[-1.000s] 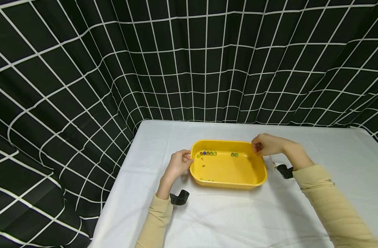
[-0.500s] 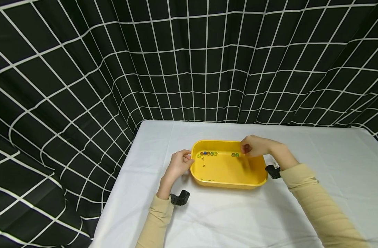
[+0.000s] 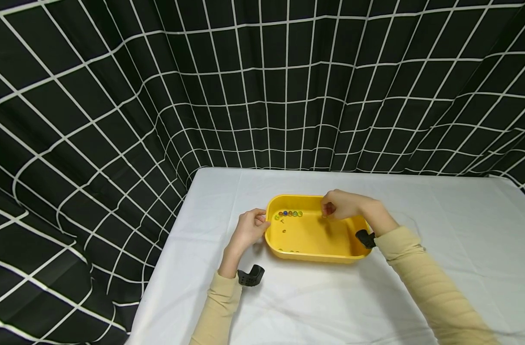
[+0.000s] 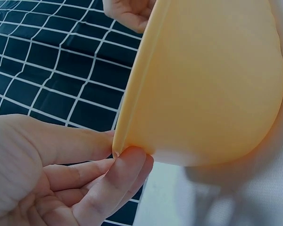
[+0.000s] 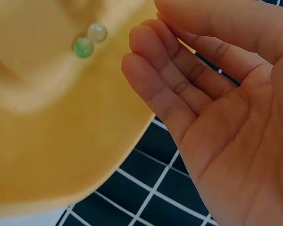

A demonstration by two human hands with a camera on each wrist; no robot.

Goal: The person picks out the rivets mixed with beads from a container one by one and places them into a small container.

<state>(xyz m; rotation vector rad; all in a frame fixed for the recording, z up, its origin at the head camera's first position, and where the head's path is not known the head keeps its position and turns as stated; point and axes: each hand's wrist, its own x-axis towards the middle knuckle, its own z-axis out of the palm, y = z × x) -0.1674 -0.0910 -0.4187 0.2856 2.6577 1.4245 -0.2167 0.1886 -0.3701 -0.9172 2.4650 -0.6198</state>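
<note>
A yellow plastic tub (image 3: 318, 258) sits on the table. My left hand (image 3: 250, 226) pinches its left rim between thumb and fingers; the left wrist view shows the thumb on one side of the rim and fingers (image 4: 118, 174) on the other. Over the tub's far side hovers my right hand (image 3: 346, 205), fingers loosely bent and pointing down, with nothing visible in them. In the right wrist view a green marble (image 5: 83, 47) and a pale marble (image 5: 98, 32) lie touching beyond its fingertips; the hand hides them from the head view.
Several coloured marbles (image 3: 290, 214) line the tub's far left wall. Two tiny brownish bits (image 3: 284, 231) lie nearby on its floor, and a few marbles peek over the near rim. A white cloth (image 3: 314, 306) covers the table; a black gridded curtain (image 3: 288, 96) hangs behind.
My right hand has moved left from the tub's right rim, along the far side, to above the pair of marbles. My left hand stays on the rim.
</note>
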